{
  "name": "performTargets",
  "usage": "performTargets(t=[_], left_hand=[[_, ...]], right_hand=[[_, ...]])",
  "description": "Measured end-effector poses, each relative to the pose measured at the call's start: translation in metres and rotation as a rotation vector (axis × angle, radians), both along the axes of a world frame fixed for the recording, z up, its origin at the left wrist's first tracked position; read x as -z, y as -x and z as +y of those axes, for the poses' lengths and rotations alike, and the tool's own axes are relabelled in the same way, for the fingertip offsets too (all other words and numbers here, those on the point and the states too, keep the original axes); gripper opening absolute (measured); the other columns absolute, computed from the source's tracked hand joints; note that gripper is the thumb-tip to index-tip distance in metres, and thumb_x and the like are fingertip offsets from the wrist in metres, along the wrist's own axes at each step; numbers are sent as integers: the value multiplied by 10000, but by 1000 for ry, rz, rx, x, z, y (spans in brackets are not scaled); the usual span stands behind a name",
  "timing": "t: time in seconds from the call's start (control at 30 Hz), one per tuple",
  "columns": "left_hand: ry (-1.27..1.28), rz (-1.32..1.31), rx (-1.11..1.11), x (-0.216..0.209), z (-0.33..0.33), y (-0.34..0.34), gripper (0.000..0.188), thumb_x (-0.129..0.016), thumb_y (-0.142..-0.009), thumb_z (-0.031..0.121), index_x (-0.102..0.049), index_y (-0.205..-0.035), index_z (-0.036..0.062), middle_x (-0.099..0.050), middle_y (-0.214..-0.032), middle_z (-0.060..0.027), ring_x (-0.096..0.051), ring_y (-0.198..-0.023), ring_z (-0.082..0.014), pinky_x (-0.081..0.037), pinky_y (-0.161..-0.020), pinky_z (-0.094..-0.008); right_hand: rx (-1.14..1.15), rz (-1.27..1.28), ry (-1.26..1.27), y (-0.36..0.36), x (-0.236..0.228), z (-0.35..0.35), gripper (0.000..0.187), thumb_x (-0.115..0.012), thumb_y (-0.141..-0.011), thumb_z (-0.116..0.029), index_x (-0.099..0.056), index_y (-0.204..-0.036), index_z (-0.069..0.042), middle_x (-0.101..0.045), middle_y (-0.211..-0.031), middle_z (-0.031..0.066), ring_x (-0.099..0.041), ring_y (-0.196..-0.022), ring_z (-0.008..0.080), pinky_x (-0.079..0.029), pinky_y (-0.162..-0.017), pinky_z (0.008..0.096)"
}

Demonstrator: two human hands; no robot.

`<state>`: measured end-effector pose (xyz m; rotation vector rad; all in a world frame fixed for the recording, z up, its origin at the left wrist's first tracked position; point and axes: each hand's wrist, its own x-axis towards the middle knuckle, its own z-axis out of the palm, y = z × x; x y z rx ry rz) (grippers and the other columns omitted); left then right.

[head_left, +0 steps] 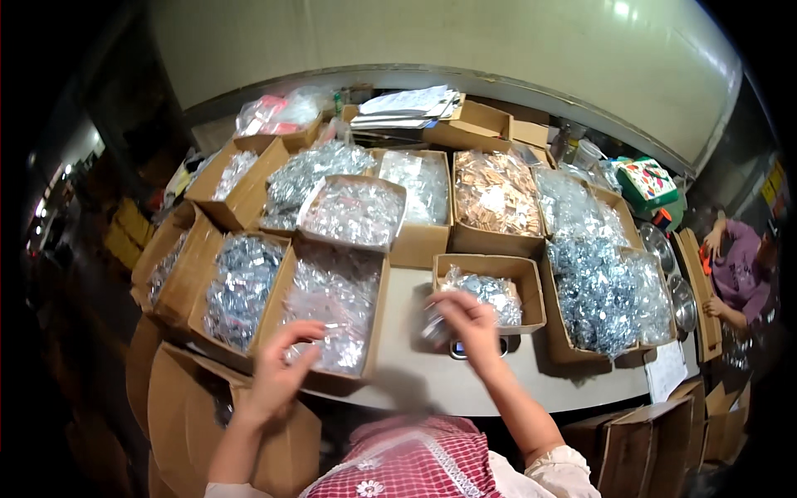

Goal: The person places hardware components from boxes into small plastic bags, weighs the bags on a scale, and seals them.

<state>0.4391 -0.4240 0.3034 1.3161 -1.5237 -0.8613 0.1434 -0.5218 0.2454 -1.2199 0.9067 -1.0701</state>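
My right hand (470,325) is closed on a small clear plastic bag (435,325) with dark metallic contents, smeared by motion, at the front left of a small cardboard box (531,309). Small shiny packets (490,292) lie in that box. Part of a digital scale (457,349) shows under it. My left hand (282,365) has its thumb and fingers apart over the near left edge of a long cardboard box (375,332). Clear packets (336,290) of small parts fill this box; I see nothing held in that hand.
A white tray (400,217) of packets rests on the boxes behind. Copper-coloured parts (498,195) fill a box at the back; blue-silver packets (594,290) heap at right. Papers (411,104) lie at the back. Metal bowls (682,303) stand at right, near another person (741,266).
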Motion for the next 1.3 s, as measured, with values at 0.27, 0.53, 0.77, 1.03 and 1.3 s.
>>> performTargets(t=[0.27,0.53,0.77,1.03,1.3], left_hand=[[-168,251,-606,26,138,-28,170,-578,-913,91,-649,-1045,10,-649,-983,-27,-585,-918,-95,-453,-863,-246],[-175,308,-788,26,251,-74,162,-553,-930,60,-642,-1052,1,-672,-999,-40,-597,-941,-91,-456,-871,-247],[-216,266,-888,55,310,-181,201,-538,-894,57,-649,-1048,-6,-683,-1010,-63,-611,-934,-116,-465,-877,-257],[-692,-561,-378,159,281,-333,248,-654,-837,175,-675,-1020,10,-703,-984,-151,-670,-922,-257,-526,-780,-348],[-1313,-1276,678,327,308,-337,433,-791,-700,273,-725,-1071,60,-708,-1069,-122,-660,-1019,-291,-537,-862,-441]], right_hand=[[329,991,632,79,53,-34,378,-603,-725,-3,-667,-1093,-58,-637,-1185,136,-527,-1151,350,-399,-1015,452],[-112,475,811,-14,93,86,220,-592,-690,91,-649,-869,-24,-651,-927,139,-605,-954,336,-420,-1003,480],[-208,555,580,-38,87,137,178,-585,-754,102,-683,-839,-21,-680,-864,118,-645,-878,268,-505,-802,353],[23,378,185,-135,89,197,188,-540,-850,61,-675,-979,38,-697,-900,99,-662,-865,168,-503,-830,283],[-674,366,1109,-298,22,317,320,-643,-669,-43,-693,-984,-23,-679,-893,130,-669,-905,299,-547,-762,389]])
